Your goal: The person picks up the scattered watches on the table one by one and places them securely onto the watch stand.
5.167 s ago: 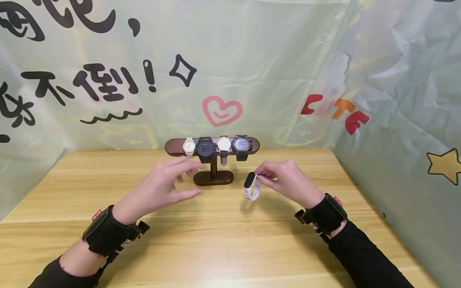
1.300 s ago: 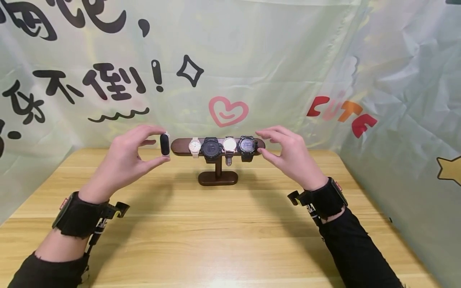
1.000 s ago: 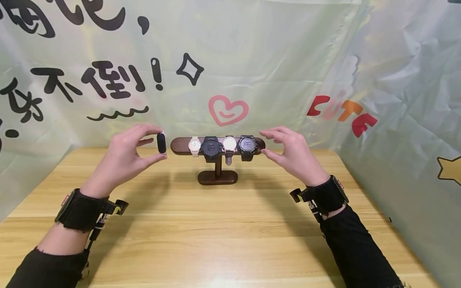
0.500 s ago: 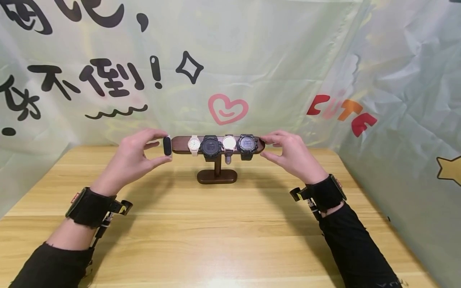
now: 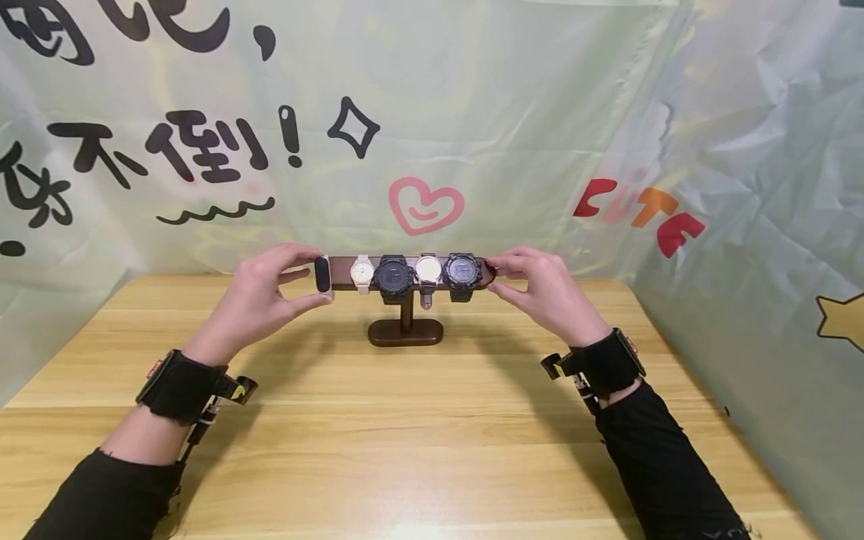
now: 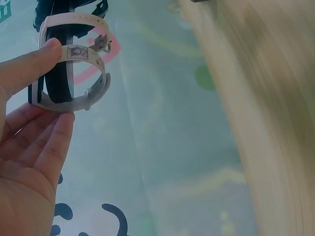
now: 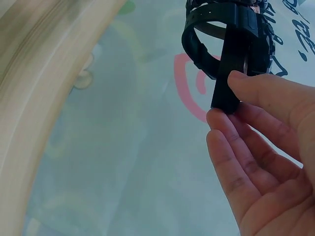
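A dark brown watch stand (image 5: 405, 331) stands near the back of the table, its padded bar raised on a short post. My left hand (image 5: 266, 300) pinches a smart band (image 5: 323, 274) with a black screen and white strap; in the left wrist view the closed strap (image 6: 88, 98) loops around the bar's left end. My right hand (image 5: 543, 289) grips the right end of the bar between thumb and fingers. Along the bar sit a pale pink watch (image 5: 361, 273), a black sports watch (image 5: 394, 277), a round light-faced watch (image 5: 428, 270) and a black digital watch (image 5: 462, 271).
The wooden table (image 5: 405, 435) reaches forward to the bottom of the head view. A pale printed curtain (image 5: 513, 135) hangs close behind the stand and along the right side. Both wrists carry black straps with small cameras.
The smart band went from my right hand to my left, then moved right onto the bar's left end. My right hand reached the bar's right end. The stand stayed in place.
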The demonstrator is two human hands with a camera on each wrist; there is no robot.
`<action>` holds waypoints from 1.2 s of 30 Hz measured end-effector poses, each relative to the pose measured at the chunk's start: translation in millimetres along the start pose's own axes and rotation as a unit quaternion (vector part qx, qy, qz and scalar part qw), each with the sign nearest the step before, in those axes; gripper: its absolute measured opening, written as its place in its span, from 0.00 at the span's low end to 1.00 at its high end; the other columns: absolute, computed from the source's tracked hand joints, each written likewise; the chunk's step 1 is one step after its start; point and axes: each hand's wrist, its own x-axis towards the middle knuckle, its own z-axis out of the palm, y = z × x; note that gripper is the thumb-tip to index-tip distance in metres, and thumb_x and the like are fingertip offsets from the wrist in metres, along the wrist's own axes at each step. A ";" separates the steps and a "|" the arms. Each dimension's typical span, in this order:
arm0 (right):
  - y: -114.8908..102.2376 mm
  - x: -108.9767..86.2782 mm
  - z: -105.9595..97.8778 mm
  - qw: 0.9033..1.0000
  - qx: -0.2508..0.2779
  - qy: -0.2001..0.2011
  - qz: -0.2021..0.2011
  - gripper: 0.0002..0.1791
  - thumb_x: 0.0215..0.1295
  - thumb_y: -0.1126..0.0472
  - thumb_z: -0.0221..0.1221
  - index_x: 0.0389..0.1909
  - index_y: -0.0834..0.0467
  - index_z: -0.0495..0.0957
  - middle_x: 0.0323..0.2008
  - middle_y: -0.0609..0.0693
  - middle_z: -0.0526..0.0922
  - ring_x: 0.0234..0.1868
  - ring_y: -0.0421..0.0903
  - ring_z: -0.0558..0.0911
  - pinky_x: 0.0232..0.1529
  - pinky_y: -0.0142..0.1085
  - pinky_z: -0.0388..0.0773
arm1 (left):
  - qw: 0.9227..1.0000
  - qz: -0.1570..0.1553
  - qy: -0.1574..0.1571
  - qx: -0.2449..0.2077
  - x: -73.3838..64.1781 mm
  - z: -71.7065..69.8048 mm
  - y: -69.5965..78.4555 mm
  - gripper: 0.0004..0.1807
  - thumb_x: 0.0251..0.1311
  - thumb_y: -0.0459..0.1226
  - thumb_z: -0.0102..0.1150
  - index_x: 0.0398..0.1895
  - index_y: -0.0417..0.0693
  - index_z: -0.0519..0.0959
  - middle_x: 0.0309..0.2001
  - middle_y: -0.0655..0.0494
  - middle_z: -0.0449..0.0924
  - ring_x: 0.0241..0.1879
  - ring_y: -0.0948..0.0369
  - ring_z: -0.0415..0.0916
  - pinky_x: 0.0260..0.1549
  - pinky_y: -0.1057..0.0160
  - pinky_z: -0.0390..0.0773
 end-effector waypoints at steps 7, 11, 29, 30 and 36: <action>-0.6 -0.9 0.9 1.000 -0.004 0.002 -0.003 0.22 0.69 0.63 0.72 0.63 0.62 0.85 0.56 0.58 0.88 0.55 0.58 0.90 0.57 0.51 0.88 | 1.000 0.006 -0.003 0.005 2.2 3.6 2.6 0.33 0.51 0.32 0.85 0.62 0.40 0.81 0.57 0.43 0.87 0.55 0.45 0.89 0.56 0.55 0.86; -0.9 -1.8 1.3 1.000 -0.004 0.003 -0.004 0.23 0.69 0.62 0.72 0.63 0.62 0.85 0.55 0.57 0.88 0.54 0.58 0.90 0.57 0.51 0.88 | 1.000 0.008 -0.005 0.014 3.3 5.4 3.9 0.33 0.52 0.33 0.85 0.62 0.42 0.81 0.56 0.45 0.88 0.54 0.46 0.90 0.57 0.49 0.86; -0.5 -6.1 2.2 1.000 0.013 0.004 -0.007 0.22 0.69 0.64 0.72 0.63 0.62 0.85 0.55 0.57 0.87 0.55 0.58 0.90 0.57 0.52 0.88 | 1.000 0.009 -0.029 0.004 7.7 12.7 5.2 0.30 0.56 0.35 0.83 0.62 0.45 0.82 0.55 0.49 0.87 0.52 0.51 0.87 0.61 0.43 0.86; -0.6 -6.3 2.6 1.000 0.014 0.004 -0.008 0.22 0.69 0.64 0.72 0.63 0.62 0.85 0.55 0.57 0.87 0.55 0.59 0.90 0.57 0.52 0.88 | 1.000 0.009 -0.030 0.003 7.1 12.8 5.1 0.30 0.56 0.35 0.83 0.62 0.46 0.82 0.55 0.49 0.87 0.51 0.51 0.87 0.61 0.42 0.86; -0.9 -6.6 6.0 1.000 0.014 0.001 -0.015 0.22 0.69 0.65 0.72 0.63 0.62 0.85 0.55 0.57 0.88 0.55 0.60 0.90 0.57 0.52 0.88 | 1.000 0.008 -0.030 0.007 2.8 12.3 5.4 0.30 0.56 0.35 0.83 0.63 0.46 0.82 0.53 0.50 0.88 0.49 0.53 0.86 0.60 0.40 0.86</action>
